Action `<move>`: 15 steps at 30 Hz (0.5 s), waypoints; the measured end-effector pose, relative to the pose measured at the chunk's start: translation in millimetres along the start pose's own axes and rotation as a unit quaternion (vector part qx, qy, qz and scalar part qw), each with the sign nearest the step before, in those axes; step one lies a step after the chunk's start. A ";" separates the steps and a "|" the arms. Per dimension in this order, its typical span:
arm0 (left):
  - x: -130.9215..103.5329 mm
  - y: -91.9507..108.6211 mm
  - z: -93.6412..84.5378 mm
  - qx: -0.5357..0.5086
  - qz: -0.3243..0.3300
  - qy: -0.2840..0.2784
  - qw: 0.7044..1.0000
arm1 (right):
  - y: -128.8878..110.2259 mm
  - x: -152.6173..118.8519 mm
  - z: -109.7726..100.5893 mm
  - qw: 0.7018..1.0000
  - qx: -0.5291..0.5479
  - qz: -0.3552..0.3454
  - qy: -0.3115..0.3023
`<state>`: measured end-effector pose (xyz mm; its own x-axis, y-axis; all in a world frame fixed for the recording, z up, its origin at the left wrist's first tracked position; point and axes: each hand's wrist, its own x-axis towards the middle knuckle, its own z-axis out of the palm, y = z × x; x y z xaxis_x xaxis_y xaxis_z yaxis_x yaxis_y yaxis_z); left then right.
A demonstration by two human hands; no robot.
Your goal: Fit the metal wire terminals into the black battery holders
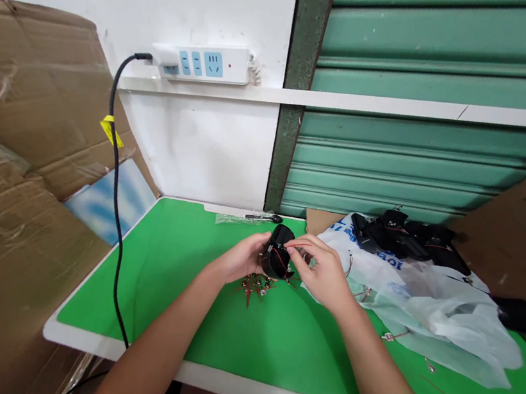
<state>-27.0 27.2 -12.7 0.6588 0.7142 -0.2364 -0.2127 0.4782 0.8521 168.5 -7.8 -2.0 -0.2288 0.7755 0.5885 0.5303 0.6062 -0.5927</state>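
Note:
My left hand (247, 256) is wrapped round a black plastic housing (273, 261), held tilted just above the green tabletop. Its near end faces me, and a thin red wire (281, 258) shows there. My right hand (318, 266) is at the right side of the housing, thumb and fingers pinched on a thin red wire that runs to it. On the tabletop below my left hand lies a small pile of metal parts with red wires (254, 285). The far side of the housing and some fingertips are hidden.
A white plastic bag (445, 309) lies at the right, with several black housings (404, 236) on it. Loose wired parts (388, 336) are scattered nearby. A black cable (119, 229) hangs from the power strip (204, 64) across the table's left. Cardboard (10, 159) stands at the left.

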 end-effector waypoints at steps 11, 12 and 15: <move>1.6 -1.5 13.0 0.037 0.062 0.126 0.989 | -5.2 -0.4 6.9 0.999 0.034 0.020 -0.013; 1.5 -0.9 13.7 0.041 0.074 0.125 0.989 | -6.1 -0.4 7.2 0.999 0.042 0.026 -0.016; 1.4 0.2 14.0 0.056 0.102 0.124 0.985 | -6.9 -1.1 8.6 0.996 0.069 0.055 0.001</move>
<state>-16.1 21.2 -6.3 0.4117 0.8990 -0.1494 -0.2316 0.2618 0.9369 158.1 -11.2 -3.3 -0.1732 0.8383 0.5169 0.4347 0.5361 -0.7236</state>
